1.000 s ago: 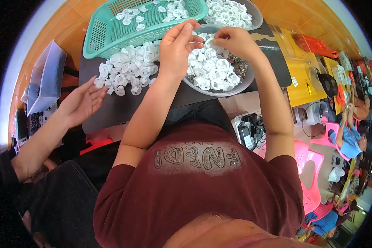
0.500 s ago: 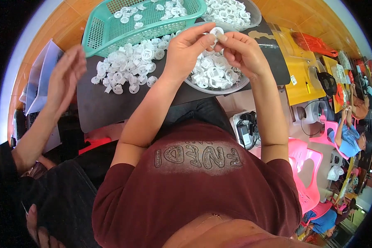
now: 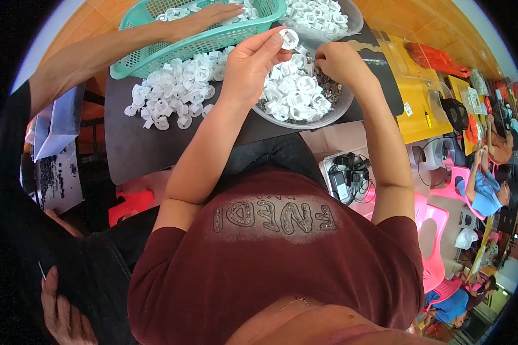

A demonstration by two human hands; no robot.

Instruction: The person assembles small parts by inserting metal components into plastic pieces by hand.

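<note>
Between the thumb and fingers of my left hand (image 3: 248,66), a round white plastic part (image 3: 289,39) is pinched, its face turned up. My right hand (image 3: 344,63) is over the right side of a round bowl (image 3: 299,124), its fingers curled together beside a bed of small metal pieces (image 3: 330,88). Whatever those fingertips hold, if anything, is hidden. A heap of similar white parts (image 3: 298,92) fills the bowl's middle and left.
A co-worker's hand (image 3: 210,16) reaches from the left into a green basket (image 3: 184,49) of white parts. Loose white parts (image 3: 175,89) lie piled on the dark table (image 3: 132,144). Another bowl (image 3: 354,26) of them stands behind. A yellow table (image 3: 414,126) is at right.
My right hand has left the white part and moved down to the bowl's metal pieces. My left hand keeps the part. The co-worker's hand has swung up into the basket.
</note>
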